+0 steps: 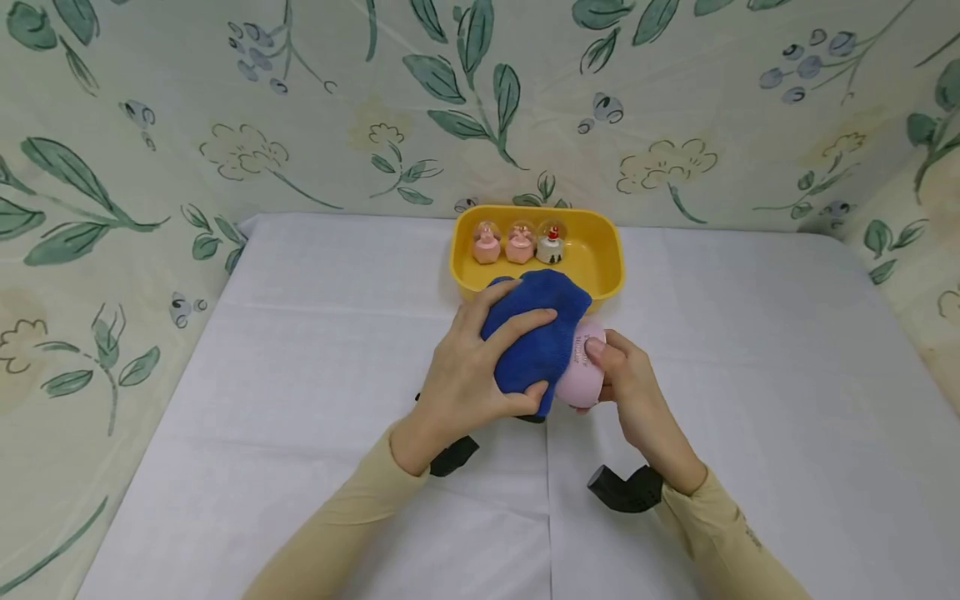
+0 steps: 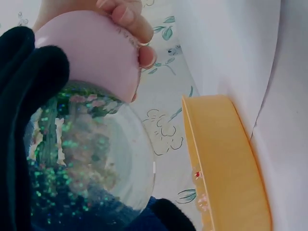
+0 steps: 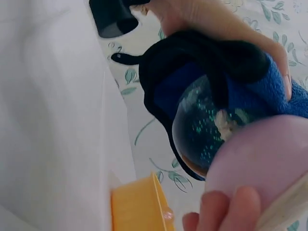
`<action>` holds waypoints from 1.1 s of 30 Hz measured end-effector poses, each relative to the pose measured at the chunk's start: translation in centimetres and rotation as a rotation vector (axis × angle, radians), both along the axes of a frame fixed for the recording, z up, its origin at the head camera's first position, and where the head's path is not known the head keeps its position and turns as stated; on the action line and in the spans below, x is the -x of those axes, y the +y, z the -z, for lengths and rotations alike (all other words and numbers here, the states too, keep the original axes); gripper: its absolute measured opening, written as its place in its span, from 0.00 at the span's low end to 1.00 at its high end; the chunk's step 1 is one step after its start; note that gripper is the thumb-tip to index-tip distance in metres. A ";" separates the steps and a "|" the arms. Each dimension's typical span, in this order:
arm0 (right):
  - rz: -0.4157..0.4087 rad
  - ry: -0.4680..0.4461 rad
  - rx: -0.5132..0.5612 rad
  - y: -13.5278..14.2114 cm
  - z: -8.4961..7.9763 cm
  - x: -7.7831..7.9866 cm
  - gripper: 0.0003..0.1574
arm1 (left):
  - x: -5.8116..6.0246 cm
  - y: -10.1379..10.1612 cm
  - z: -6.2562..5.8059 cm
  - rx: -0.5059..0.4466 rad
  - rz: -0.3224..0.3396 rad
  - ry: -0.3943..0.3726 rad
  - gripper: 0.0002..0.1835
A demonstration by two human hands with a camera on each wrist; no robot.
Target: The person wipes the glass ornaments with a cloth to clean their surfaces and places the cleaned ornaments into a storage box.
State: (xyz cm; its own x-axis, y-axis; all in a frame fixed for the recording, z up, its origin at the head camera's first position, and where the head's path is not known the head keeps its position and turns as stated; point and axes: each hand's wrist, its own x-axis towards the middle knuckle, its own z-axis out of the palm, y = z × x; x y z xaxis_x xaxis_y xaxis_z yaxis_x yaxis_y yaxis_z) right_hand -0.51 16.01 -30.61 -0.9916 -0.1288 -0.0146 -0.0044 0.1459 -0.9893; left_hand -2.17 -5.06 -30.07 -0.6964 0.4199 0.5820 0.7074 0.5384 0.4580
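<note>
A snow globe with a pink base (image 1: 580,371) is held tilted between both hands. My right hand (image 1: 636,387) grips the base, thumb on its printed side. My left hand (image 1: 471,362) holds a blue cloth (image 1: 538,337) with black edging, its fingers spread and curled around it. In the left wrist view, the clear dome (image 2: 122,154) has green glitter inside, and the cloth wraps partly about it. The right wrist view shows the dome (image 3: 195,130) sitting within the cloth's black-edged opening. From the head view the dome is hidden under the cloth.
Beyond the hands, a yellow tray (image 1: 611,271) stands on the white-covered table (image 1: 345,333). Along its back left are three small globe figures: two pink ones (image 1: 486,243) and a white one with a red top (image 1: 550,245). A leaf-patterned cloth (image 1: 300,125) hangs behind.
</note>
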 end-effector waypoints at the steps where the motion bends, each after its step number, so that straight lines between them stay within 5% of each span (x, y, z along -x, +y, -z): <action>1: -0.020 0.002 -0.028 0.1 -0.1 0.0 0.29 | 0.1 -0.1 0.0 -0.005 0.005 -0.011 0.34; 5: -0.152 0.047 -0.182 0.6 -0.5 0.1 0.36 | 0.5 -0.8 0.0 -0.075 0.030 -0.112 0.34; 9: -0.273 0.176 -0.340 1.0 -1.0 0.2 0.57 | 0.9 -1.6 -0.3 -0.171 0.076 -0.240 0.34; 14: -0.260 0.446 -0.406 0.9 -0.9 0.4 0.62 | 1.0 -1.9 -0.4 -0.194 0.108 -0.341 0.34; 16: -0.224 0.478 -0.389 0.8 -0.7 0.4 0.60 | 1.0 -1.9 -0.3 -0.195 0.108 -0.360 0.34; 21: -0.124 0.289 -0.284 0.5 -0.4 0.1 0.43 | 0.6 -1.5 0.0 -0.176 0.094 -0.331 0.35; 25: -0.100 0.052 -0.117 0.3 -0.2 0.2 0.31 | 0.2 -1.1 0.1 -0.095 0.061 -0.207 0.35; 29: -0.183 -0.031 -0.050 0.7 0.0 0.4 0.40 | -0.1 -0.9 -0.1 -0.018 0.042 -0.134 0.34; 33: -0.325 0.017 -0.143 1.5 -0.6 0.3 0.48 | 0.2 -1.5 -0.5 -0.087 0.100 -0.237 0.33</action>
